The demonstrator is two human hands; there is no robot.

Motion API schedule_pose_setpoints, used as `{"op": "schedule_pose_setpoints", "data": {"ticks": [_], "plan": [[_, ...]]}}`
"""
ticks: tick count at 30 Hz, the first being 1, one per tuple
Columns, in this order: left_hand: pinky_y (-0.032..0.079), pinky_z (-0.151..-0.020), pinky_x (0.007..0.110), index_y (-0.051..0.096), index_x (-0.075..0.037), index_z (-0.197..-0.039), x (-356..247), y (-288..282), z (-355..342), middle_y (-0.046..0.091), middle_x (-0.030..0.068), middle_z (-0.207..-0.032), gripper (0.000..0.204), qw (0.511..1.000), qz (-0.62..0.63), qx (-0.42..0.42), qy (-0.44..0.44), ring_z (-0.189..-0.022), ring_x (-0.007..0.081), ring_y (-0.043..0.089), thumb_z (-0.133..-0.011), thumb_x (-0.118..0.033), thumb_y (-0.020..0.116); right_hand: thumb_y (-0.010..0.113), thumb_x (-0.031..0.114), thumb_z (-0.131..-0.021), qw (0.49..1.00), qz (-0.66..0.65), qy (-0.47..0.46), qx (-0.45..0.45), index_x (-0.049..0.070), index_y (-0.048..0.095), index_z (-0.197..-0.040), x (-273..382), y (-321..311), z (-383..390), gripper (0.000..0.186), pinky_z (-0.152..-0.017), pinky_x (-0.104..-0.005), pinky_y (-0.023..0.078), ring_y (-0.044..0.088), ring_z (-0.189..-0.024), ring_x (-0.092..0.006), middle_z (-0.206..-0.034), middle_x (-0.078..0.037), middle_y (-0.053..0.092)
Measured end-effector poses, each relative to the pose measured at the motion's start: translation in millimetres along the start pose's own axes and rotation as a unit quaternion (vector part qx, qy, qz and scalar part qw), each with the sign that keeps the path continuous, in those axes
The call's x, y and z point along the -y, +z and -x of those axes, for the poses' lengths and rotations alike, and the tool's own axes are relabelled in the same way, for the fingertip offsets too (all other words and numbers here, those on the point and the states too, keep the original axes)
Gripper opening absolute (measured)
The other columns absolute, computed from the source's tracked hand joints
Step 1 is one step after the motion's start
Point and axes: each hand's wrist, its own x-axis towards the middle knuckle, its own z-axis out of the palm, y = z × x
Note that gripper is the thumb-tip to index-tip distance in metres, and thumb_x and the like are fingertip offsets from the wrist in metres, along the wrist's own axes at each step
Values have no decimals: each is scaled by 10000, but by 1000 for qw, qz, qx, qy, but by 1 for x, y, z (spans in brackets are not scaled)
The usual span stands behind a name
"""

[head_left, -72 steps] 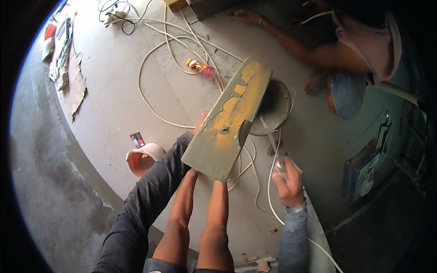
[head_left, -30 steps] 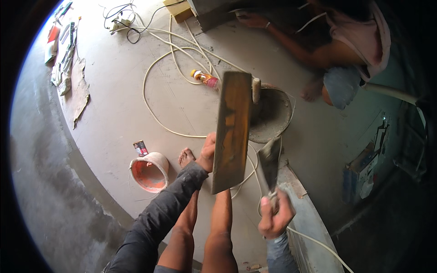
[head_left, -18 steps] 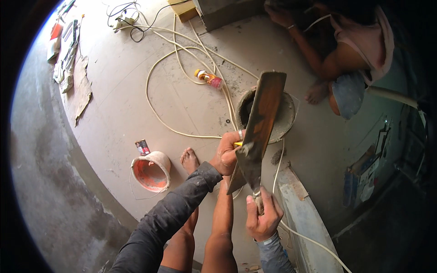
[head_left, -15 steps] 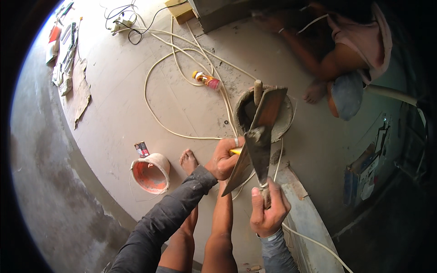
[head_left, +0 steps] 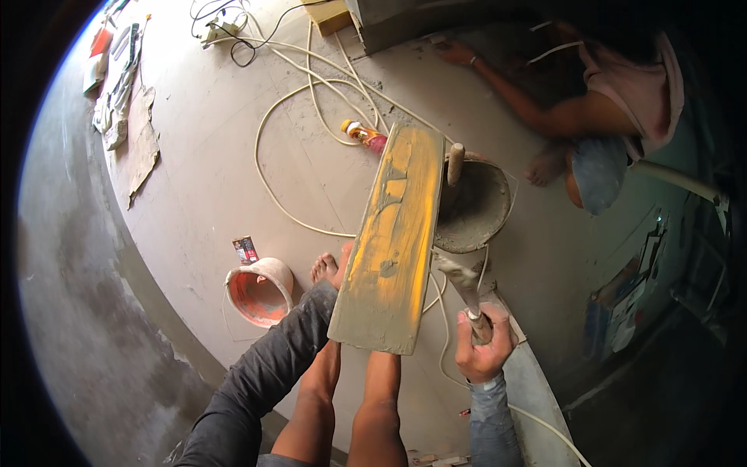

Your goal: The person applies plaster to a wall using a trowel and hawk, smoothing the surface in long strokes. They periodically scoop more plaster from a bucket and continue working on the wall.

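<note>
A long rectangular plastering float point(head_left: 389, 241) is held over my legs, its yellow face turned up and smeared with grey mortar. My left hand point(head_left: 344, 261) grips it from beneath; the float hides most of the fingers. To its right, my right hand point(head_left: 487, 342) is closed round the handle of a trowel point(head_left: 461, 278), which has wet mortar on its blade. The trowel is close to the float's right edge. Just beyond stands a round mortar tub point(head_left: 486, 210) with grey mix inside. A wooden-handled tool point(head_left: 456, 159) rests at the tub's left side, partly covered by the float.
An orange-lined bucket point(head_left: 261, 294) stands left of my feet, a small box point(head_left: 244, 249) beside it. Pale cable point(head_left: 268, 183) loops over the floor near a drink bottle point(head_left: 362, 134). Another person point(head_left: 591, 109) crouches at the far right. A wooden block point(head_left: 331, 17) lies at the back.
The float has turned from edge-on to face-up, showing its yellow side. My right hand and the trowel have moved right, away from it. The other person's arm has shifted.
</note>
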Motion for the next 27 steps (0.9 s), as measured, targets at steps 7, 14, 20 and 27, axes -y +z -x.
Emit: {"op": "schedule_pose_setpoints", "data": {"ticks": [7,14,20,27], "plan": [[590,-678,270,681,65,-1170,9,9,-4,755,135,-990,263,993,-17,-104,45,-814,154,740,-1028,-150,625,700,-15,-867,999,-33,6,35,-17,630,-1185,-4,30,9,326,-686,-379,544,666,-803,-328,-992,-177,665],[606,-717,292,655,59,-1227,15,-9,-21,748,149,-1041,325,994,-56,-89,32,-877,178,747,-1003,-175,657,670,27,-916,999,-17,-33,21,-9,656,-1252,-33,60,18,338,-745,-423,537,653,-883,-355,-1075,-197,665],[609,-727,303,642,53,-1242,-36,-21,-16,740,151,-1052,356,994,107,-18,5,-888,191,744,-1002,-210,657,651,65,-935,994,95,-46,33,-8,668,-1240,-65,32,12,314,-812,-459,518,631,-928,-376,-1046,-189,650],[614,-739,317,626,46,-1258,-67,-27,-6,730,152,-1066,394,958,260,118,-18,-901,206,740,-1000,-250,656,610,187,-923,908,317,233,143,-2,669,-1116,-110,7,-61,276,-820,-524,543,675,-958,-456,-1004,-257,690]]}}
